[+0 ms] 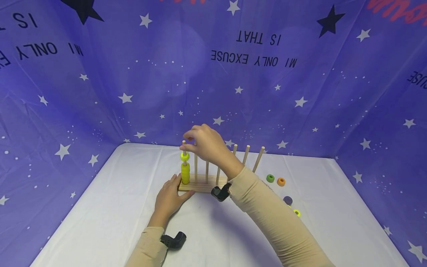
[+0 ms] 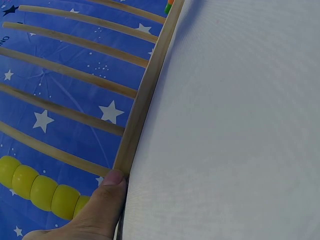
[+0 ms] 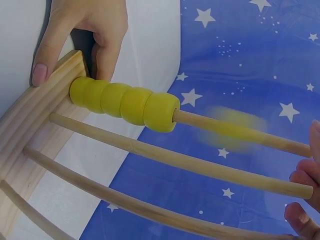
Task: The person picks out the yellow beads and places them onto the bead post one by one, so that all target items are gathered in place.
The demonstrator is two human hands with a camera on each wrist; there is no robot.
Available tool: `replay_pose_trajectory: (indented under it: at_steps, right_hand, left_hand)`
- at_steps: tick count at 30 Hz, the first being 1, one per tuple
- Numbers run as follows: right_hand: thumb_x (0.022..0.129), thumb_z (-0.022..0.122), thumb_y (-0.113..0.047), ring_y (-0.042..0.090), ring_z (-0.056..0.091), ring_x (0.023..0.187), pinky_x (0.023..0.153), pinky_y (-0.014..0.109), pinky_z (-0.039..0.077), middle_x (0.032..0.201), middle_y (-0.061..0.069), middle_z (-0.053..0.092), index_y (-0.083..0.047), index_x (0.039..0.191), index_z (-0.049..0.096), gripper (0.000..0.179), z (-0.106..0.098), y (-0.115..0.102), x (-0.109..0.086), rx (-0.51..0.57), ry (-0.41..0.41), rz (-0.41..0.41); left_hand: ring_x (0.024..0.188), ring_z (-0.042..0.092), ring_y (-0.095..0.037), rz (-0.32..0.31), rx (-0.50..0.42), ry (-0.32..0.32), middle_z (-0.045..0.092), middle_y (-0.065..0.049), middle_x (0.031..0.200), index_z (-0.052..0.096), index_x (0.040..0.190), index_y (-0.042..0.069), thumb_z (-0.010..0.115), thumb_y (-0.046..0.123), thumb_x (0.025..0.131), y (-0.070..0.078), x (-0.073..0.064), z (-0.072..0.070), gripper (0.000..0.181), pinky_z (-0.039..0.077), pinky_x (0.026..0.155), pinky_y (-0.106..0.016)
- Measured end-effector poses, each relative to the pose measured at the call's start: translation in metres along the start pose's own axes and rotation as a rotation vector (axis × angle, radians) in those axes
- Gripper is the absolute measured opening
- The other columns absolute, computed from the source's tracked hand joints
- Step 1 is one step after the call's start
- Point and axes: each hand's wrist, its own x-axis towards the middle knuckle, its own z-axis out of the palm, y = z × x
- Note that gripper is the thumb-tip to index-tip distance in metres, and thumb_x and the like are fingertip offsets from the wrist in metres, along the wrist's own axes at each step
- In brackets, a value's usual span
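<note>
A wooden bead rack has a flat base (image 1: 200,188) and several upright pegs. Yellow beads (image 1: 185,174) are stacked at the bottom of its leftmost peg. Higher on that peg, one more yellow bead (image 1: 185,156) is apart from the stack; it is a blur (image 3: 235,131) in the right wrist view. My right hand (image 1: 209,145) is at the peg's top, thumb and fingers apart, holding no bead. My left hand (image 1: 169,196) grips the base's left end, thumb (image 2: 107,192) on the front edge and fingers round the end.
Right of the rack, loose beads lie on the white table (image 1: 320,230): green (image 1: 270,178), orange (image 1: 281,181), purple (image 1: 288,200) and yellow (image 1: 297,213). My right forearm crosses in front of the other pegs. A purple star-patterned cloth (image 1: 200,74) surrounds the table.
</note>
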Motion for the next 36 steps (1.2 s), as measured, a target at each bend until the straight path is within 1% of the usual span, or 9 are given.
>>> replay_pose_trajectory:
  at_steps: [6,13,17,19,22,26,29,33,36]
  right_hand:
    - [0.091,0.07,-0.044,0.015,0.059,0.099,0.086,0.031,0.052,0.108,-0.004,0.071,-0.017,0.117,0.073,0.038,-0.004,0.004,-0.004,0.005,0.017,0.003]
    - [0.092,0.069,-0.039,0.016,0.06,0.106,0.094,0.034,0.052,0.113,-0.004,0.07,-0.016,0.122,0.071,0.037,-0.015,0.01,-0.016,0.051,0.057,-0.01]
    - [0.092,0.07,-0.038,0.016,0.06,0.109,0.097,0.035,0.051,0.113,-0.003,0.07,-0.016,0.122,0.071,0.038,-0.023,0.017,-0.024,0.067,0.094,-0.027]
    - [0.091,0.071,-0.038,0.016,0.06,0.109,0.096,0.035,0.052,0.111,-0.003,0.07,-0.016,0.121,0.071,0.038,-0.027,0.021,-0.03,0.076,0.117,-0.033]
    - [0.09,0.072,-0.038,0.017,0.058,0.108,0.095,0.036,0.051,0.112,-0.002,0.07,-0.015,0.121,0.071,0.038,-0.033,0.029,-0.04,0.082,0.14,-0.024]
    - [0.089,0.073,-0.037,0.018,0.056,0.105,0.091,0.037,0.05,0.112,-0.002,0.07,-0.015,0.123,0.07,0.04,-0.043,0.043,-0.057,0.071,0.154,0.006]
    - [0.089,0.073,-0.036,0.019,0.055,0.103,0.086,0.037,0.049,0.11,-0.002,0.07,-0.015,0.123,0.07,0.041,-0.05,0.056,-0.071,0.066,0.18,0.028]
    - [0.089,0.075,-0.032,0.02,0.055,0.105,0.087,0.04,0.049,0.112,0.001,0.07,-0.013,0.123,0.07,0.039,-0.059,0.073,-0.09,0.068,0.228,0.05]
    - [0.088,0.076,-0.029,0.022,0.056,0.108,0.089,0.044,0.049,0.114,0.003,0.07,-0.012,0.123,0.07,0.04,-0.064,0.086,-0.105,0.066,0.257,0.082]
  left_hand:
    - [0.14,0.041,-0.047,0.003,0.004,0.002,0.039,-0.021,0.156,0.037,0.154,0.015,0.07,0.061,0.083,0.0,0.0,0.0,0.091,0.037,0.11,-0.065]
    - [0.14,0.041,-0.046,-0.004,0.01,0.0,0.038,-0.02,0.157,0.037,0.154,0.015,0.07,0.062,0.082,0.0,0.0,0.0,0.092,0.036,0.111,-0.065]
    - [0.14,0.04,-0.047,-0.006,0.014,0.005,0.038,-0.021,0.156,0.037,0.154,0.014,0.071,0.061,0.083,0.001,0.0,0.0,0.092,0.035,0.111,-0.065]
    - [0.14,0.04,-0.047,-0.01,0.014,0.005,0.038,-0.021,0.156,0.037,0.154,0.013,0.071,0.06,0.083,0.002,0.0,0.0,0.092,0.035,0.112,-0.065]
    - [0.141,0.039,-0.046,-0.02,0.015,-0.002,0.037,-0.021,0.157,0.036,0.154,0.014,0.071,0.06,0.083,0.002,0.001,0.0,0.092,0.034,0.113,-0.064]
    - [0.142,0.038,-0.046,-0.025,0.014,-0.002,0.037,-0.02,0.157,0.036,0.154,0.014,0.071,0.06,0.083,0.001,0.001,0.001,0.092,0.033,0.114,-0.064]
    - [0.141,0.039,-0.046,-0.016,0.01,0.009,0.039,-0.021,0.156,0.037,0.154,0.013,0.071,0.06,0.083,0.0,0.0,0.002,0.092,0.035,0.113,-0.064]
    - [0.141,0.04,-0.046,-0.013,0.007,0.013,0.04,-0.021,0.156,0.038,0.154,0.014,0.071,0.061,0.082,-0.001,0.0,0.003,0.091,0.035,0.112,-0.064]
    - [0.141,0.04,-0.046,-0.013,0.01,0.008,0.04,-0.021,0.156,0.037,0.154,0.015,0.07,0.061,0.083,-0.001,0.0,0.004,0.091,0.036,0.112,-0.065]
